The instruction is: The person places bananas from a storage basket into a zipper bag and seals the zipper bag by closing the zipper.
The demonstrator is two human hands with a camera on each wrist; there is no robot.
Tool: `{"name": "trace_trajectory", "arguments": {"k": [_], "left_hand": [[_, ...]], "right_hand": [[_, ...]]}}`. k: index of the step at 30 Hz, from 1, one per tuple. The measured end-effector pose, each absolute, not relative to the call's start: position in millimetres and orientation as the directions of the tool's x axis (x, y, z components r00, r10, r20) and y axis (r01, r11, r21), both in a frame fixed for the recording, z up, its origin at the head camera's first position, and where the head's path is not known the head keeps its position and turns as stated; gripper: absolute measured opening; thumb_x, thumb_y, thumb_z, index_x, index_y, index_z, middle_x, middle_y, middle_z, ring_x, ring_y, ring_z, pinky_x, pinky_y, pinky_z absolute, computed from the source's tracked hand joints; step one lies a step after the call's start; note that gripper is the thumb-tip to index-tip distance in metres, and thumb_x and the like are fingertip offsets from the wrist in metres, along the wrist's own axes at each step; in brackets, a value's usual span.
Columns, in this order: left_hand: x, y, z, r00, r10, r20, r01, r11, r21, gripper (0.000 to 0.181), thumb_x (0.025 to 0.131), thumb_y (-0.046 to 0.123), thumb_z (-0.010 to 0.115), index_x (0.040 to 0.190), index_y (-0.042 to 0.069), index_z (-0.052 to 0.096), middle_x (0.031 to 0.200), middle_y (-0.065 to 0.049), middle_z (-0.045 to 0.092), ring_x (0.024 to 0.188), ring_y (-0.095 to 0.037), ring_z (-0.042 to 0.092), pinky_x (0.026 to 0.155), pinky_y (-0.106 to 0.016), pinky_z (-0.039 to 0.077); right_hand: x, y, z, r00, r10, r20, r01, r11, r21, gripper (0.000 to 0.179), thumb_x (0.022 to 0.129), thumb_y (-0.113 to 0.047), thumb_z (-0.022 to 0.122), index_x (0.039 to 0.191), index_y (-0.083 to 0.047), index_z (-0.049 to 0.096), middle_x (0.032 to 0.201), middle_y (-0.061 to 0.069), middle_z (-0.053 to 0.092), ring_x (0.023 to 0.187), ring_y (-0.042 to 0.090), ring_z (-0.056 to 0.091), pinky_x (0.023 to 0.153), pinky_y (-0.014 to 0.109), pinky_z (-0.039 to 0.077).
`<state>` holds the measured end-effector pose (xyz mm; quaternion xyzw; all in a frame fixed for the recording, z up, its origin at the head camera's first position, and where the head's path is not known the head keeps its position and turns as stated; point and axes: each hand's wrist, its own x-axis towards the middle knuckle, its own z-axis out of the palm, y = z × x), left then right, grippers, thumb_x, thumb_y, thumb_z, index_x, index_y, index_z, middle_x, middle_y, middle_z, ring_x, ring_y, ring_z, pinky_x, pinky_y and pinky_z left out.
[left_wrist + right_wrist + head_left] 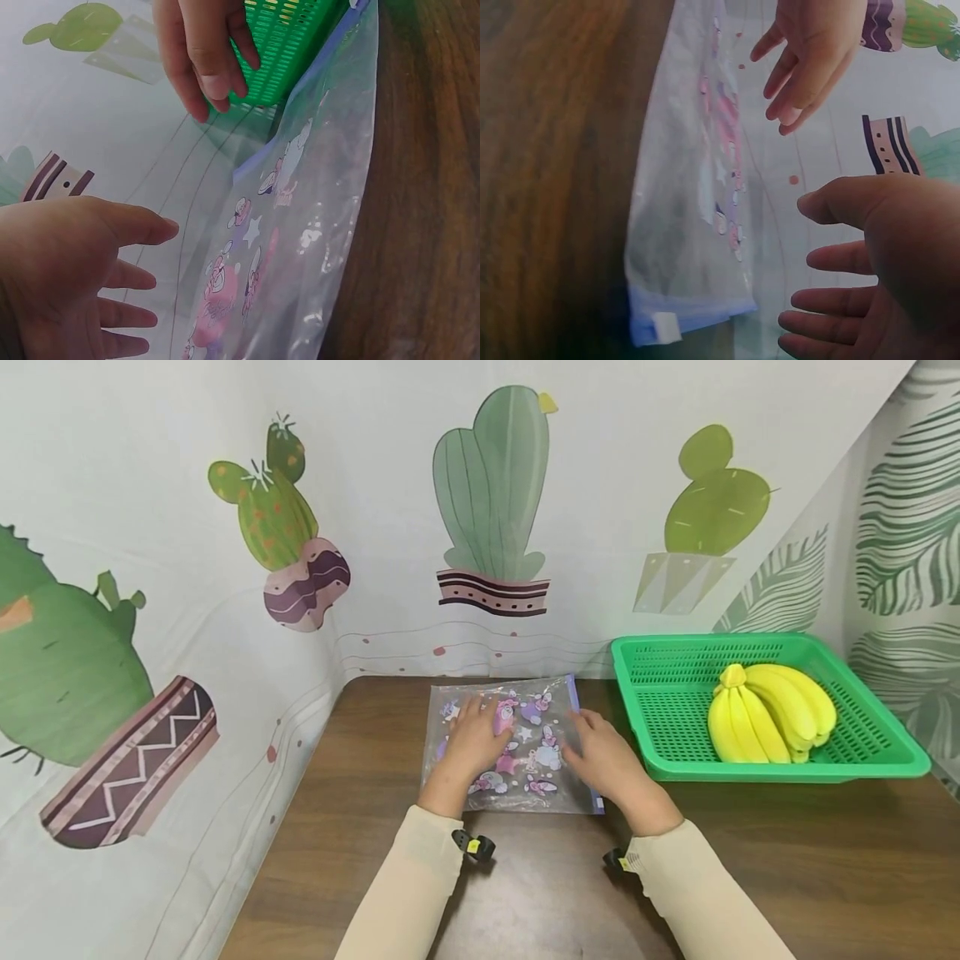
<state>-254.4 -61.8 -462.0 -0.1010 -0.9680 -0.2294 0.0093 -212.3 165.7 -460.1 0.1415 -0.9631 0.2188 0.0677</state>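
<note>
A clear zip bag printed with pink and purple cartoon figures lies flat on the brown table. Its purple zip edge faces right, and a white slider shows at one corner in the right wrist view. My left hand is over the left part of the bag, fingers spread and holding nothing. Over the zip edge is my right hand, its fingers extended and apart. Both wrist views show the hands raised a little above the bag, with thumbs and fingers loose.
To the right stands a green plastic basket with slotted walls, holding bunches of yellow bananas. Behind the table hangs a white cloth printed with cacti, which also runs down the left side.
</note>
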Motion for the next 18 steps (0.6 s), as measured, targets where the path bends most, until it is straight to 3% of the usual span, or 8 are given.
{"name": "trace_trajectory", "arguments": {"k": [9, 18], "left_hand": [[-254.8, -64.8, -467.6, -0.985, 0.174, 0.005, 0.158, 0.885, 0.438, 0.064, 0.097, 0.039, 0.059, 0.151, 0.007, 0.046, 0.161, -0.022, 0.034, 0.152, -0.042, 0.026, 0.118, -0.067, 0.024], [-247.4, -68.3, -467.3, -0.981, 0.18, -0.069, 0.133, 0.893, 0.431, 0.062, 0.099, 0.039, 0.054, 0.148, 0.003, 0.048, 0.159, -0.024, 0.036, 0.151, -0.042, 0.029, 0.12, -0.063, 0.024]], "right_hand": [[-209.6, 161.0, -464.7, -0.967, -0.214, 0.139, -0.252, 0.88, -0.403, 0.059, 0.097, -0.023, 0.06, 0.146, 0.006, 0.045, 0.142, 0.037, 0.049, 0.129, 0.054, 0.051, 0.106, 0.063, 0.042], [-211.1, 159.9, -475.0, -0.979, -0.189, 0.08, -0.205, 0.903, -0.378, 0.064, 0.096, -0.028, 0.06, 0.149, 0.005, 0.042, 0.14, 0.036, 0.051, 0.127, 0.053, 0.051, 0.107, 0.063, 0.041]]}}
